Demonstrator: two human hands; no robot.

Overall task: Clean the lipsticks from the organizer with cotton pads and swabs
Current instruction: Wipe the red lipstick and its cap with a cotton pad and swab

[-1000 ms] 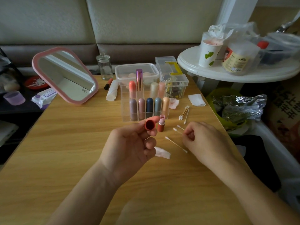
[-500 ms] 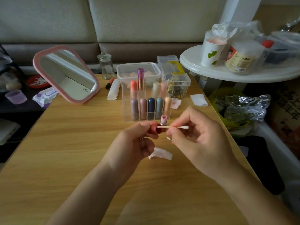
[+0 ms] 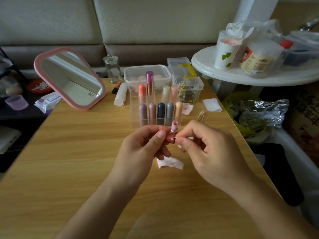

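1. L hand (image 3: 143, 149): thumb and fingers curled round a red-brown lipstick cap (image 3: 170, 138), held above the table (image 3: 69, 152), open end facing the other hand.
2. R hand (image 3: 207, 152): thumb and forefinger pinch a cotton swab (image 3: 190, 138). Its near tip sits right at the cap's mouth. Can't tell if it's inside or just touching the rim.
3. The uncapped lipstick (image 3: 174, 126), pink bullet up and upright, shows just behind the cap and between the two hands. Base is hidden, so can't tell if it stands on the table.
4. Clear organizer (image 3: 136, 107) is just beyond the hands, mid-table, w/ capped lipsticks (image 3: 161, 111) standing in two rows. A tall purple one is in the back row.
5. A crumpled, pink-stained cotton pad (image 3: 170, 163) lies on the table under the hands.
6. R of the organizer: another stained pad (image 3: 187, 107) beside it, a few spare swabs (image 3: 201, 116), and a clean white pad (image 3: 212, 105) near the table edge.
7. Far L: a pink-framed mirror (image 3: 69, 78), tilted back. Behind the organizer: a glass jar (image 3: 112, 69) and a lidded plastic box (image 3: 147, 73).
8. A white side table (image 3: 241, 75) at R holds a paper cup (image 3: 226, 54) and bags.
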